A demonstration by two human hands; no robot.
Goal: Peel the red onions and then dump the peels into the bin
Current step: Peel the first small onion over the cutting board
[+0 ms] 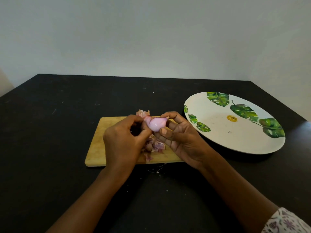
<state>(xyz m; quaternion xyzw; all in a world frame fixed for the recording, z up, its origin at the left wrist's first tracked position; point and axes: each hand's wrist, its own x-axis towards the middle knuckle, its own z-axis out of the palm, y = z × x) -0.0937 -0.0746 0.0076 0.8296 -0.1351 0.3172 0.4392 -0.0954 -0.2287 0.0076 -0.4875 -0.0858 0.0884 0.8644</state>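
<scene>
Head view: black table [50, 132] meets grey wall [151, 39], left hand [121, 142] and right hand [182, 140] gripping onion [156, 126] over board [96, 148].

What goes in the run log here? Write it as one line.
step: peeling | left hand: pinches skin on red onion | right hand: holds red onion | peels: on cutting board | plate: right of board
</scene>
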